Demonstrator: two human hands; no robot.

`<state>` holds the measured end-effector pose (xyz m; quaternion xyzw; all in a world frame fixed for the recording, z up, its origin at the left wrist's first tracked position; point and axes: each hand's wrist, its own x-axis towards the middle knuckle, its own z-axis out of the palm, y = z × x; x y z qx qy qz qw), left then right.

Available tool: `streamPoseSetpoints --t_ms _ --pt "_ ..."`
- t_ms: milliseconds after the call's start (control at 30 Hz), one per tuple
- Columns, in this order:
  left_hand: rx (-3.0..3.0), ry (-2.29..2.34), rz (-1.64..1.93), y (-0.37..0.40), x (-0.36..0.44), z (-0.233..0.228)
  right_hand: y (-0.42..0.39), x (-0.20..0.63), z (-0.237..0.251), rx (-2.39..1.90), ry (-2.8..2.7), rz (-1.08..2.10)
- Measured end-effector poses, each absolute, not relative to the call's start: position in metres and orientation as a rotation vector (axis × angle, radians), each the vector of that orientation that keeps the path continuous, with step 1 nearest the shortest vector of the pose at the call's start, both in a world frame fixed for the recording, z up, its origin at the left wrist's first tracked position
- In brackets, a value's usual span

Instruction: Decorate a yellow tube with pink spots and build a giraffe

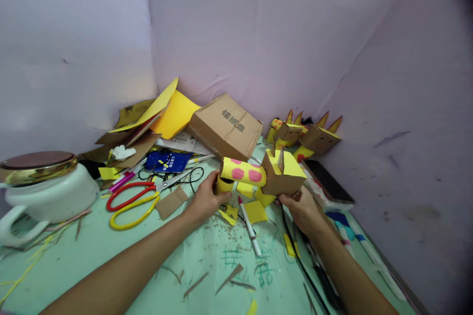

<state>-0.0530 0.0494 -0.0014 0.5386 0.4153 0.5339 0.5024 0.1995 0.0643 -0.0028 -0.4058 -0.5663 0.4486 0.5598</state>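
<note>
A handmade cardboard animal stands on the green table: a yellow tube body (pixel 242 172) with pink spots and a brown cardboard head (pixel 283 173) with a yellow top. My left hand (pixel 205 200) grips the yellow leg tube (pixel 223 185) under the body's left end. My right hand (pixel 301 210) holds the head from underneath. A white marker with a red tip (pixel 249 225) lies on the table between my hands, beside yellow paper scraps (pixel 254 211).
Two finished cardboard animals (pixel 305 136) stand at the back by the wall. A brown box (pixel 225 126), yellow paper sheets (pixel 173 113), red and yellow scissors (pixel 135 199) and a white pot with a gold lid (pixel 44 187) lie to the left. A black cable (pixel 299 258) runs along the right.
</note>
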Motion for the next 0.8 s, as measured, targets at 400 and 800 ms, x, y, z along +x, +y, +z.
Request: streamPoseSetpoints --t_ms 400,800 --pt "1.325 0.956 1.287 0.051 -0.056 -0.004 0.064 0.203 0.017 -0.825 -1.174 1.109" --pt "1.296 0.983 1.278 0.054 -0.058 -0.008 0.060 0.243 0.069 -0.695 -0.753 0.740"
